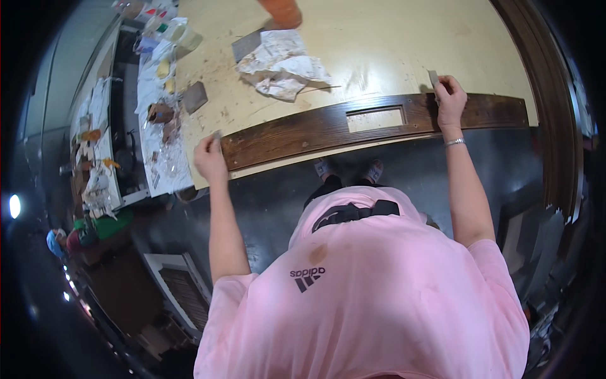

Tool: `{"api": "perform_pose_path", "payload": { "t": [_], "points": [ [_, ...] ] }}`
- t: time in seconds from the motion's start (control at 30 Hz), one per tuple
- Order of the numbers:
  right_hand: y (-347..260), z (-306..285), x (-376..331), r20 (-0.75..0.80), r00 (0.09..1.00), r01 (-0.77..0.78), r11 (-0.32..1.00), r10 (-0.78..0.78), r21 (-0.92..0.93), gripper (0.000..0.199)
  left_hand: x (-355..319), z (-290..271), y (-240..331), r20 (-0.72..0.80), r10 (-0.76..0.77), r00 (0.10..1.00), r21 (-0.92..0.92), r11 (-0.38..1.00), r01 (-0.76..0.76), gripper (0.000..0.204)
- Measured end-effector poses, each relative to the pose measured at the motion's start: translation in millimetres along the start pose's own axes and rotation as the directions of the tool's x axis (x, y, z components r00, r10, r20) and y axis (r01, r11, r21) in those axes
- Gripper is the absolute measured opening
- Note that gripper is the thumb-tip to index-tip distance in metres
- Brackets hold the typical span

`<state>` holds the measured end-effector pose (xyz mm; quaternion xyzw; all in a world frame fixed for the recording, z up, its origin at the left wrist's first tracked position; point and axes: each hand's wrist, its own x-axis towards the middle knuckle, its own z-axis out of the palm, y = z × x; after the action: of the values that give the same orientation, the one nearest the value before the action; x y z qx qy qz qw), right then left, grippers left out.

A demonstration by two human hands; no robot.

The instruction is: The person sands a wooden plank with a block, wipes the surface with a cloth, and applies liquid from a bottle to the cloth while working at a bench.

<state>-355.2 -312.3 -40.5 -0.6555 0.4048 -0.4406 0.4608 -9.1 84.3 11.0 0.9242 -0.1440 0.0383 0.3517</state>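
A long dark-brown wooden board (pixel 290 134) with a rectangular cutout lies along the near edge of the pale table. My left hand (pixel 211 159) is at the board's left end, its fingers closed round a small grey piece (pixel 217 134) that shows only at the fingertips. Over the right part of the board, past the cutout, my right hand (pixel 451 101) pinches a small flat grey strip (pixel 433 78), which stands up from the fingertips. Whether that hand touches the board is hard to tell.
Crumpled, brown-stained white paper (pixel 284 66) lies beyond the board, beside a grey sheet (pixel 247 45) and an orange container (pixel 282 12). A grey square pad (pixel 195 97) sits at left. Plastic bottles (pixel 180 35) stand far left. Long brown boards (pixel 548 82) line the right side.
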Motion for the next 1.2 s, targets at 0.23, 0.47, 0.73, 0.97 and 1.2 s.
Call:
{"api": "perform_pose_path", "payload": {
  "t": [0.23,0.47,0.73,0.97,1.2],
  "points": [
    [-5.8,2.3,-0.7,-0.019,0.992,-0.12,0.99,0.122,0.075,0.011,17.4,-12.9,-79.9,-0.113,0.094,0.989,-0.03,0.995,-0.098,0.017],
    [-30.0,8.6,1.9,-0.054,0.971,-0.23,0.973,0.231,0.03,0.01,23.1,2.2,-5.7,0.03,0.374,0.927,0.083,0.923,-0.375,0.028],
    [-91.3,78.4,-66.9,0.145,0.955,-0.271,0.961,0.26,0.059,0.009,52.1,97.0,80.1,0.226,0.509,0.831,-0.096,0.86,-0.501,0.06],
    [-104.0,96.9,-121.9,0.298,0.874,-0.457,0.857,0.383,0.237,0.013,67.6,113.6,118.8,0.332,0.627,0.704,-0.168,0.774,-0.61,0.051],
    [-106.4,76.8,-123.3,0.158,0.899,-0.438,0.84,0.408,0.32,0.019,-13.6,71.6,98.2,0.463,0.886,0.031,-0.505,0.292,-0.812,0.034]
  ]
}}
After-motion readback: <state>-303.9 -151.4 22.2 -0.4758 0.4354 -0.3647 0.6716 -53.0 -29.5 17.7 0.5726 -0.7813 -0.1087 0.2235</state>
